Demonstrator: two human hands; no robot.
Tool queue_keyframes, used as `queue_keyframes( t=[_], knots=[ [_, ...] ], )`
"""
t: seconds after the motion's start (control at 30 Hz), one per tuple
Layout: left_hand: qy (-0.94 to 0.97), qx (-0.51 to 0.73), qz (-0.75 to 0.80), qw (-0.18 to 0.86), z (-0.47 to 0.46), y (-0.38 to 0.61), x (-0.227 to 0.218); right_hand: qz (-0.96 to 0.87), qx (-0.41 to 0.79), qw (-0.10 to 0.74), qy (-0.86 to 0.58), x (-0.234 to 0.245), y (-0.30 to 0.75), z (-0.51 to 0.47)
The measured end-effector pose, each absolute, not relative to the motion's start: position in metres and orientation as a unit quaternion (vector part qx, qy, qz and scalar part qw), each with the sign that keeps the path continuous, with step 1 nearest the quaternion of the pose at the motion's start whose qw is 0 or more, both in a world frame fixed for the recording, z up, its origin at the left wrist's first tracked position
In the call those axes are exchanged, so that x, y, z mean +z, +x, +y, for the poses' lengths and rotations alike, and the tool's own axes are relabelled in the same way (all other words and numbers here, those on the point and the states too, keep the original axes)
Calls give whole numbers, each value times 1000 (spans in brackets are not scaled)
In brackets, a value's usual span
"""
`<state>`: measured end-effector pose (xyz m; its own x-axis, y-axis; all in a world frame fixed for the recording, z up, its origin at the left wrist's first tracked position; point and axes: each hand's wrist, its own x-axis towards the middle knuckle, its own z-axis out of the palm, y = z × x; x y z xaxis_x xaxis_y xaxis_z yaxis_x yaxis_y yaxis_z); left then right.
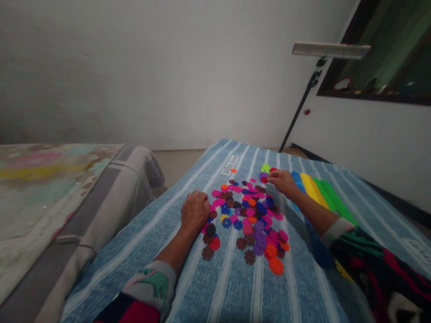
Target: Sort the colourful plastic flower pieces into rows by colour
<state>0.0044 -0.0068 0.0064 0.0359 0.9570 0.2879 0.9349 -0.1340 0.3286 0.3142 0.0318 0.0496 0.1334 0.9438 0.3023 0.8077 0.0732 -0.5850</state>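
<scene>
Flat flower-shaped plastic discs [249, 213] in pink, purple, blue, brown, orange and other colours lie in a loose spread on a striped blue cloth [202, 287]. My left hand [195, 210] rests at the left edge of this spread with its fingers curled in; whatever they may hold is hidden. At the far end, my right hand [282, 181] pinches a magenta flower-shaped disc [264, 179] between thumb and fingertips. Close by that hand lie a lime-green disc [266, 168] and a red disc [273, 169].
Right of the spread, partly behind my right forearm, lie long blue [298, 179], yellow [314, 190] and green [332, 197] strips. A lamp [332, 50] on a black stand rises behind the cloth. A grey-covered surface [134, 179] stands at left, before a pale wall.
</scene>
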Motion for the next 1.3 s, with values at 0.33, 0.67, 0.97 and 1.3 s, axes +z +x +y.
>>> queue_keyframes(
  t=[0.33,0.67,0.97,1.3],
  knots=[
    [722,216,657,13,-4,1,4,-579,35,245,-777,33,390,70],
    [720,216,659,19,-5,1,4,-582,-7,172,-795,19,382,86],
    [715,219,663,21,-8,5,3,-660,-75,163,-730,34,349,65],
    [713,223,665,12,-10,7,1,-894,100,213,-381,14,194,-62]
  ],
)
